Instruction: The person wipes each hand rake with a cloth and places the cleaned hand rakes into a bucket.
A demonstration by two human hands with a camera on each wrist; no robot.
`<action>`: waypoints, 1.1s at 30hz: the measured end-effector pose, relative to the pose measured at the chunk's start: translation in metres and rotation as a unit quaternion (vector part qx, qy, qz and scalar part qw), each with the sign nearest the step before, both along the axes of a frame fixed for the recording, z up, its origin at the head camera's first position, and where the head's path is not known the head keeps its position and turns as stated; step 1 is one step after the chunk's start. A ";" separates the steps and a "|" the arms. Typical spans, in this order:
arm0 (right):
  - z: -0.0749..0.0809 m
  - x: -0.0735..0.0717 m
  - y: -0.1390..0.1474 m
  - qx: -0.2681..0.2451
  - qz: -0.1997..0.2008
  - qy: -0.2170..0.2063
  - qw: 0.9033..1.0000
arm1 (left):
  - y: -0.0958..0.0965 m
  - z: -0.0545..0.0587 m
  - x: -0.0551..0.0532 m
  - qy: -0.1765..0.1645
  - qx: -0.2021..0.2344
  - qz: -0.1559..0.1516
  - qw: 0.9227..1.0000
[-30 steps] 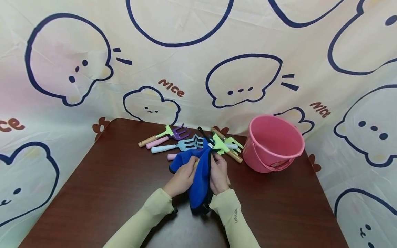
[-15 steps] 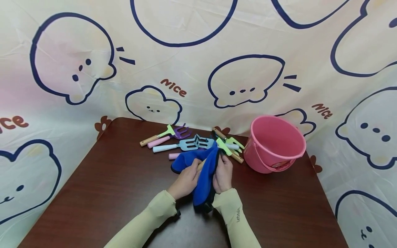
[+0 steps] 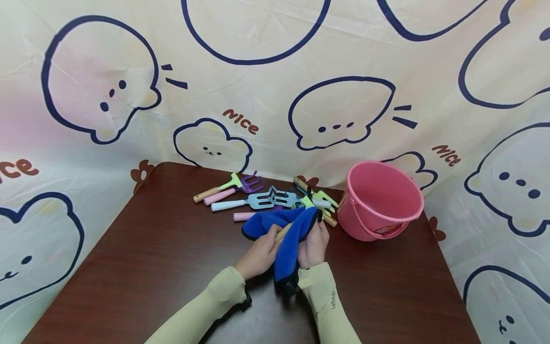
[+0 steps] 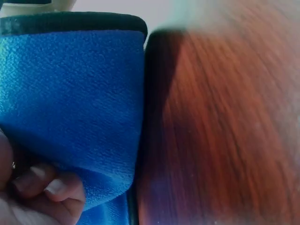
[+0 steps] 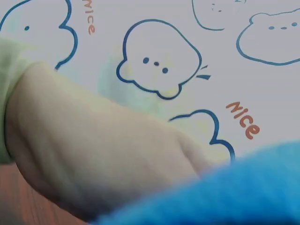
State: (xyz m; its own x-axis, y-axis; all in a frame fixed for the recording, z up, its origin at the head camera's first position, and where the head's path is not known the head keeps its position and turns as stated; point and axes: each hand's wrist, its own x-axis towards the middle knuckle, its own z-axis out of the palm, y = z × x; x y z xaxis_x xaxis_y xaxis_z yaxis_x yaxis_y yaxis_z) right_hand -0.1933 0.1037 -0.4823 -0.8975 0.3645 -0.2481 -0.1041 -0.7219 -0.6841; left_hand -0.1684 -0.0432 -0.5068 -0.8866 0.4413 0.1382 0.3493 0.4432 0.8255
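Observation:
My left hand [image 3: 258, 253] curls its fingers around the wooden handle [image 3: 283, 232] of a garden tool, whose working end is hidden by the cloth. A blue towel [image 3: 287, 253] with black edging drapes over the handle and hangs between my hands. Its edge is gripped by my right hand [image 3: 313, 243] on the right side. In the left wrist view, curled fingers [image 4: 65, 192] show beside the plush towel [image 4: 79, 98]. The right wrist view has the back of the right hand [image 5: 108, 150], its fingertips hidden behind the blurred towel [image 5: 234, 197].
Behind the towel lie several garden tools: a light blue slotted tool [image 3: 259, 201], a purple fork [image 3: 252, 184], a wood-handled green tool [image 3: 234, 180] and a green hand fork [image 3: 325, 197]. A pink bucket [image 3: 365, 220] stands right on the brown table [image 3: 142, 248], near the patterned curtain.
Both hands and the towel have shifted slightly to the right. The towel's upper corner has moved rightward, over part of the green tools. The bucket and the other tools stay put.

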 end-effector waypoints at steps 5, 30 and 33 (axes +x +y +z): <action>0.002 -0.001 0.001 -0.019 0.024 0.006 1.000 | -0.001 0.001 -0.002 0.012 -0.003 0.007 1.000; -0.013 0.004 0.011 -0.060 0.127 -0.012 0.990 | -0.025 -0.002 -0.015 0.007 0.027 0.007 1.000; -0.007 0.004 0.013 -0.095 0.121 -0.006 0.988 | -0.026 -0.005 -0.017 0.018 0.019 0.000 1.000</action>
